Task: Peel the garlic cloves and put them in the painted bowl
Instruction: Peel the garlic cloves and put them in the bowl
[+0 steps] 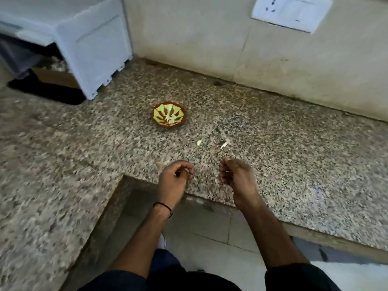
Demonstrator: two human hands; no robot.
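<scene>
Garlic cloves (199,143) lie between painted bowl (168,115) and counter (294,164) edge; left hand (174,175), right hand (235,175) curled, apart; grip unclear.

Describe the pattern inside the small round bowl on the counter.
Painted bowl: yellow-green petals, dark red marks, brown rim; head view.

A speckled brown granite counter (283,148) runs under a beige tiled wall (189,38) bearing a white plastic socket plate (291,14).

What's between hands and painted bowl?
Head view: a small pale garlic clove and a whitish garlic scrap on the speckled granite counter, between the left hand, right hand and the red-rimmed painted bowl.
</scene>
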